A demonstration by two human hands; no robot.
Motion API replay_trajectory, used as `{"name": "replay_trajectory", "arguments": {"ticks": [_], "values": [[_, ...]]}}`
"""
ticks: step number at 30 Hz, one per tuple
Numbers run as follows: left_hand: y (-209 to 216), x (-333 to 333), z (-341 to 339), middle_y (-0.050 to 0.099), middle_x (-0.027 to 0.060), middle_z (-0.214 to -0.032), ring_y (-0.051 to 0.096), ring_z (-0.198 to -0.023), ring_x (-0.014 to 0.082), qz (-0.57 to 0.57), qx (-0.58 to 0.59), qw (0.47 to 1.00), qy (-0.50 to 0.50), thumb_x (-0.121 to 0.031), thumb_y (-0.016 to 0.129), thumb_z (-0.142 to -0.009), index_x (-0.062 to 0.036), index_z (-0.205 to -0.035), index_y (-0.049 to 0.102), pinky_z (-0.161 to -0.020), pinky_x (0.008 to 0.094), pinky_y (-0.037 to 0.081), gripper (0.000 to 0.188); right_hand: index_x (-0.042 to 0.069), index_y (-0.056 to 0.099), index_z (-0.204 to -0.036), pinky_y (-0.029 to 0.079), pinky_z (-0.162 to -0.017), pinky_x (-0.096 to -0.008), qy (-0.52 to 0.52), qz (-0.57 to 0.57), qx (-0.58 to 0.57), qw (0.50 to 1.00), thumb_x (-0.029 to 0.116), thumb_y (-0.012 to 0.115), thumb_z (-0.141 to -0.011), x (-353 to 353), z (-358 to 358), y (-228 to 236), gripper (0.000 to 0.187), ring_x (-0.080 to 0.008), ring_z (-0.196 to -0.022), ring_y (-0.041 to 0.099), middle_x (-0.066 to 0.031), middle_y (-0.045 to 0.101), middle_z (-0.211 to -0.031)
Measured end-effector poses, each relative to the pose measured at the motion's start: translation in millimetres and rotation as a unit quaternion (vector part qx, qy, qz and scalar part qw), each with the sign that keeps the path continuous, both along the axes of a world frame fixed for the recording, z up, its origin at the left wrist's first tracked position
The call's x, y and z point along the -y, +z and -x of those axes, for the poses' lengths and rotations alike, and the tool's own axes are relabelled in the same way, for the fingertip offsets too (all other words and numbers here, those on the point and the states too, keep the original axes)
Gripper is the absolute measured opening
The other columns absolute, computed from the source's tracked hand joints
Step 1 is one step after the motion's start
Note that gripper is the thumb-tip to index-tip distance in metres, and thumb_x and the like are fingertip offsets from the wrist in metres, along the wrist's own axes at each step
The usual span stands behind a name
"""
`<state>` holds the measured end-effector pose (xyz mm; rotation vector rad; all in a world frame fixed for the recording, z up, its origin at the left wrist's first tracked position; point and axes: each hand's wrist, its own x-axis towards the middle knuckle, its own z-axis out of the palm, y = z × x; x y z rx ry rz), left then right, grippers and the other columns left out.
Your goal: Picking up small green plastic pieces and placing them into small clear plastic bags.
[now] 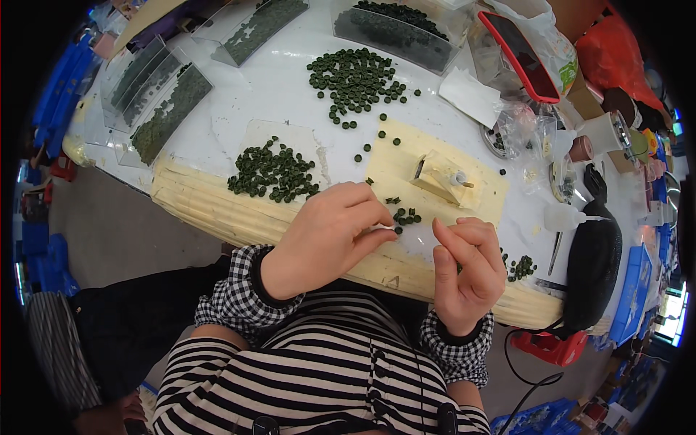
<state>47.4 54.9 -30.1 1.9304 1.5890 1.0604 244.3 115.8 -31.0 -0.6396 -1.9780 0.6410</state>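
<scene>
My left hand [330, 235] comes over the table's padded front edge, thumb and forefinger pinched together. At their tips shows a small dark green disc [398, 230]; it appears to be in the pinch. Just beyond lie a few more green discs [408, 217]. To the right, my right hand [470, 272] is raised with its fingers curled in; whatever they hold, if anything, is hidden. A cream-coloured block with a small post [446, 180] stands on a yellow sheet [397, 152] beyond both hands. A pile of dark green pieces [272, 172] lies left of my left hand.
A larger pile of green discs [355, 80] spreads farther back. Clear trays of green pieces [170, 112] stand at the left and back. At the right are a red-cased phone [518, 54], a squeeze bottle [565, 217] and a black wrapped object [591, 264]. Small green pieces [520, 267] lie beside my right hand.
</scene>
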Motion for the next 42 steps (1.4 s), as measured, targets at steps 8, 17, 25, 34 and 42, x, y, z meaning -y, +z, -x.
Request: {"name": "replay_trajectory", "arguments": {"ticks": [8, 17, 25, 34, 42], "values": [[-9, 0, -8, 0.064, 0.0085, -0.082, 0.064, -0.07, 0.019, -0.007, 0.056, 0.998, 0.009, -0.001, 0.074, -0.08, -0.0013, -0.095, 0.069, -0.063, 0.0278, 0.051, 0.016, 0.001, 0.074, -0.103, 0.048, -0.075, -0.0366, 0.002, 0.0, -0.001, 1.0, -0.004, 0.073, -0.073, -1, 0, -2, 0.03, -0.024, -0.076, 0.057, -0.0086, 0.063, -0.084], [-5, 8, -4, 0.07, 0.0143, -0.102, 0.069, -0.092, 0.0169, 0.147, 0.56, 0.814, -0.042, 0.002, 0.063, -0.092, 0.007, -0.111, 0.066, -0.084, 0.0271, 0.057, 0.02, 0.005, 0.074, -0.104, 0.047, -0.075, -0.037, 0.046, -0.006, 0.001, 0.999, 0.0, 0.075, -0.073, 1, 2, -3, 0.031, -0.0227, -0.075, 0.056, -0.0061, 0.064, -0.084], [-13, 9, -5, 0.07, 0.0141, -0.102, 0.069, -0.092, 0.0169, 0.148, 0.556, 0.815, -0.064, 0.001, 0.064, -0.092, 0.0063, -0.113, 0.066, -0.085, 0.0268, 0.056, 0.022, 0.006, 0.075, -0.103, 0.047, -0.075, -0.0373, 0.053, -0.005, 0.01, 0.999, 0.002, 0.076, -0.073, 5, 5, -1, 0.031, -0.0223, -0.075, 0.056, -0.0045, 0.065, -0.083], [-14, 7, -3, 0.071, 0.0138, -0.102, 0.068, -0.089, 0.0138, 0.202, 0.642, 0.735, -0.078, -0.006, 0.06, -0.097, 0.0042, -0.118, 0.064, -0.082, 0.0247, 0.056, 0.024, 0.002, 0.072, -0.107, 0.047, -0.073, -0.0342, -0.13, -0.06, 0.075, 0.987, -0.001, 0.075, -0.074, -12, 4, 11, 0.033, -0.0233, -0.081, 0.057, -0.0072, 0.062, -0.088], [-20, 6, -3, 0.07, 0.0122, -0.104, 0.067, -0.089, 0.0129, 0.224, 0.669, 0.702, -0.102, -0.014, 0.056, -0.1, 0.0026, -0.121, 0.062, -0.082, 0.0252, 0.055, 0.027, 0.004, 0.072, -0.099, 0.046, -0.073, -0.0338, -0.153, -0.076, 0.125, 0.977, 0.001, 0.074, -0.078, -40, 6, 16, 0.021, -0.0226, -0.083, 0.057, -0.0084, 0.062, -0.089]]}}
